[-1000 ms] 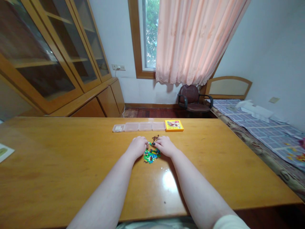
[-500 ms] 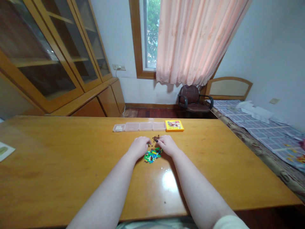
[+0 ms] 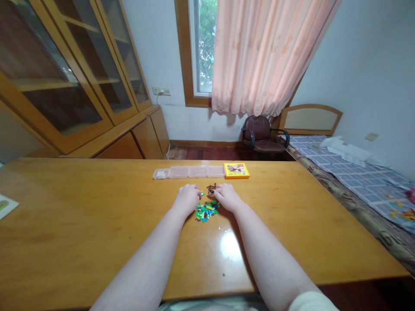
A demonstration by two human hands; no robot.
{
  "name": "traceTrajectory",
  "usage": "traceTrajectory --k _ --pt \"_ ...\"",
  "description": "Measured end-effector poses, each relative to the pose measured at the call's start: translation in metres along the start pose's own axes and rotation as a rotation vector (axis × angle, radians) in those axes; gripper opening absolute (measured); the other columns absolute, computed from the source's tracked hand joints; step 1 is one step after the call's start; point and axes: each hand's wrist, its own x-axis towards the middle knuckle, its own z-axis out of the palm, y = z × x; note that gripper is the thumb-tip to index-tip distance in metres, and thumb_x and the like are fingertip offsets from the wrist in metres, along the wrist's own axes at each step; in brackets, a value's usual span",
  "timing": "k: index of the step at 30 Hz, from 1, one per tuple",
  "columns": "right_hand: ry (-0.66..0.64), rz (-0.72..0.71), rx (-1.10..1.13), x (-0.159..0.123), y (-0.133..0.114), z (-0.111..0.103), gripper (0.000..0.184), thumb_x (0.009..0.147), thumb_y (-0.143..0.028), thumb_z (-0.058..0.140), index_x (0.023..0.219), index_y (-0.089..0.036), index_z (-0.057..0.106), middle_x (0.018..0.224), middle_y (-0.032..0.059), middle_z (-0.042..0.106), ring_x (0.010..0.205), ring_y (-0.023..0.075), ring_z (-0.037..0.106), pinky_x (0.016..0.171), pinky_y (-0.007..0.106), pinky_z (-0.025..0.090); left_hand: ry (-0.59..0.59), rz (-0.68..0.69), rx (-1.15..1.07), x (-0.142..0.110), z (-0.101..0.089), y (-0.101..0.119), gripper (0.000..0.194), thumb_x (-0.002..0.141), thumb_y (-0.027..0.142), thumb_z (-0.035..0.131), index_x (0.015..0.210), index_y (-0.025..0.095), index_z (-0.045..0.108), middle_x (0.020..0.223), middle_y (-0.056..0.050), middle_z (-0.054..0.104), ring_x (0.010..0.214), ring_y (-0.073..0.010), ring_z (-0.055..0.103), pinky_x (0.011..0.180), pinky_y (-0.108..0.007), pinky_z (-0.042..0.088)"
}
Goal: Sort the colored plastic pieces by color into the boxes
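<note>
Colourful pieces [image 3: 206,211] between left grip [image 3: 187,198] and right grip [image 3: 228,198], slightly nearside.

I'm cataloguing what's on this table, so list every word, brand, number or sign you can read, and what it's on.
Nothing can be read with certainty.
Yellow box: dark characters at upper left, too blurred to read.
Same box: a red patch at upper right, any lettering too small to read.
White sheet at the left edge: no lettering can be made out.
Small coloured pieces: too small to show any markings.
</note>
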Motion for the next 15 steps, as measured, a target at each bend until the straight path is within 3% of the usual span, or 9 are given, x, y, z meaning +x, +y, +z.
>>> traceTrajectory --k 6,10,15 --pt "-0.088 -0.145 0.110 0.0010 -0.0033 0.0028 0.046 0.097 -0.027 0.030 0.087 -0.025 0.075 0.075 0.0026 0.063 0.073 0.0136 0.052 0.071 0.024 0.032 0.059 -0.032 0.000 0.0005 -0.0002 0.0006 0.024 0.079 0.016 0.046 0.077 0.021 0.070 0.088 -0.005 0.066 0.086 -0.0207 0.056 0.077 -0.031 0.041" --pt "-0.118 -0.040 0.011 0.0002 -0.0055 -0.0005 0.045 0.096 -0.028 0.031 0.087 -0.024 0.075 0.081 0.0035 0.066 0.077 0.0149 0.052 0.073 0.026 0.029 -0.006 0.049 -0.030 0.0002 0.0014 0.0031 0.022 0.077 0.015 0.049 0.075 0.022 0.070 0.086 -0.005 0.065 0.086 -0.0190 0.056 0.079 -0.030 0.041" --pt "-0.026 0.111 -0.086 -0.0010 -0.0020 -0.0055 0.041 0.094 -0.031 0.034 0.087 -0.022 0.073 0.085 0.0048 0.068 0.081 0.0171 0.052 0.073 0.027 0.028 -0.034 0.207 -0.082 -0.0017 0.0003 0.0067 0.026 0.076 0.014 0.050 0.081 0.025 0.073 0.086 -0.003 0.066 0.086 -0.0178 0.056 0.082 -0.029 0.041"
